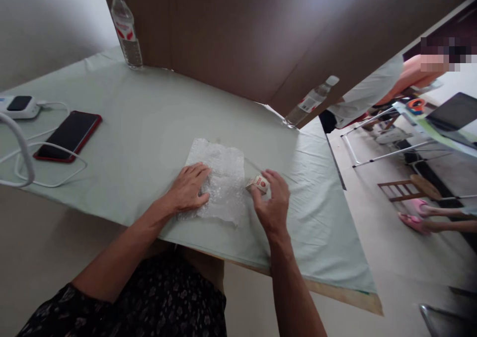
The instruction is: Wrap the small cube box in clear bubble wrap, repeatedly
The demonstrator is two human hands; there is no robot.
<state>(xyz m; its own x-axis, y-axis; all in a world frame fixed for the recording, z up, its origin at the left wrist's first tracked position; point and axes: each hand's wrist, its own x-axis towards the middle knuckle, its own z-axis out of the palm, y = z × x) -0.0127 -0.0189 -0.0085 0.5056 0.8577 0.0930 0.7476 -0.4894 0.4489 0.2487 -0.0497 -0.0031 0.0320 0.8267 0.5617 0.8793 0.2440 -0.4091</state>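
Note:
A sheet of bubble wrap (pixel 225 183) lies flat on the pale green tablecloth (pixel 141 128) in front of me. My left hand (pixel 191 188) rests on its left part, fingers stretched out and holding nothing. Just right of the sheet, my right hand (pixel 273 198) has its thumb and fingers around a small cream box (pixel 258 183) with a reddish-brown round mark. The box is close to the table surface; whether it touches the cloth I cannot tell.
A brown board (pixel 231 34) stands along the back, with a water bottle (pixel 125 29) at its left and another bottle (pixel 311 102) at its right. A phone (pixel 69 135), white cables and a white power strip (pixel 20 107) lie left. Other people are at right, near a wooden stool (pixel 425 187).

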